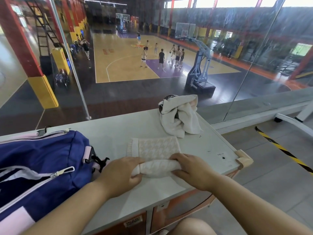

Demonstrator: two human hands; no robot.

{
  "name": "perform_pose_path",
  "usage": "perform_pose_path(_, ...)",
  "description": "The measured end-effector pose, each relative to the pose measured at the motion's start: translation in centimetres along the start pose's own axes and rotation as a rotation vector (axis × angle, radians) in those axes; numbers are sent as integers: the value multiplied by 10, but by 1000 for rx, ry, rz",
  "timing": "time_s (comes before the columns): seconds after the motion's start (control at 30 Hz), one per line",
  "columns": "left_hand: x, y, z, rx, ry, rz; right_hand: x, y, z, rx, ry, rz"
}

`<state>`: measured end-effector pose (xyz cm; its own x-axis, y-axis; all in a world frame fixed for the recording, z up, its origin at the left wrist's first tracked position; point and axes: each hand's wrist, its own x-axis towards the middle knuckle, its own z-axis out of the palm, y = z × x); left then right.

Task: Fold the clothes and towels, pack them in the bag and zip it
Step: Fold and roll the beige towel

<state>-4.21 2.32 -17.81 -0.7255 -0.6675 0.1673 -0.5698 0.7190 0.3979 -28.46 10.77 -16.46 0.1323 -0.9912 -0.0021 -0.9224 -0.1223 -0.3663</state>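
A small pale peach towel with a houndstooth weave lies flat on the white table, its near end curled into a roll. My left hand grips the roll's left end and my right hand grips its right end. A crumpled white cloth with a dark patterned piece inside sits at the table's far right. The blue and pink bag lies on the table's left, its top zipper open.
A glass wall stands right behind the table, with a basketball court below. The table's right corner has a wooden guard. Yellow and black tape marks the floor on the right. My knee is under the table's front edge.
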Motion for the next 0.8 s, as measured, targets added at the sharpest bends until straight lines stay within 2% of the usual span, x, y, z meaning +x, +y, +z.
perform_pose_path(0.13, -3, 7, -13, -202, -52, -86, -9, 0, -16, 268, -84, 172)
perform_pose_path(0.23, 4, 7, -16, -391, 10, -262, -3, 1, -21, 440, -3, 293)
perform_pose_path(0.4, 32, 7, -11, -271, 23, -504, 22, 3, -21, 421, 21, 504)
perform_pose_path(0.53, 50, 11, -12, -200, -138, -684, 34, 4, -18, 211, 16, 564)
perform_pose_path(0.63, 59, 12, -10, -424, -208, -781, 37, 6, -16, 260, -15, 599)
perform_pose_path(0.8, 61, 10, -11, -768, -220, -902, 35, 6, -11, 372, -1, 638)
